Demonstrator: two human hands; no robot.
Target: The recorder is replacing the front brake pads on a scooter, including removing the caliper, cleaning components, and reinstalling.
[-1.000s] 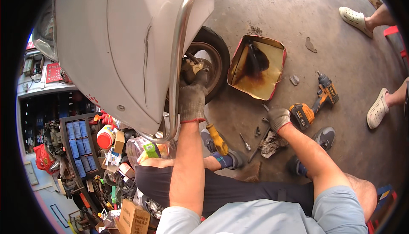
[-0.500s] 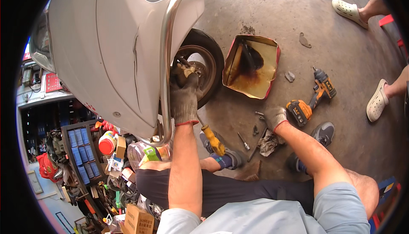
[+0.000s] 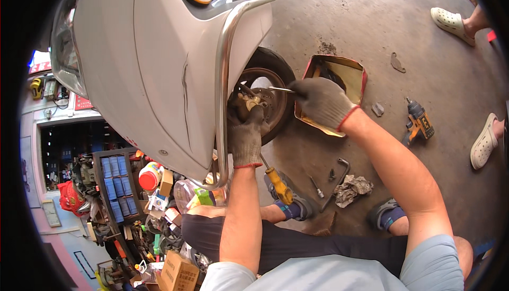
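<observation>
- Grip of the gloved right hand [image 3: 321,100] was pinching a thin silver metal rod-like tool [image 3: 281,89], its tip pointing at the wheel hub; the gloved left hand [image 3: 245,132] was closed around a small brass-coloured part [image 3: 250,100] at the black scooter wheel [image 3: 270,92].
- In my judgement, the thin tool could slip off the hub, because the pinch was light and the gloves looked greasy.
- That small part could fall to the concrete floor [image 3: 344,15] or into the rusty square metal tray [image 3: 339,73] just beside the wheel.
- Wheel hub looked dark and oily, half hidden behind the chrome guard bar [image 3: 222,79].
</observation>
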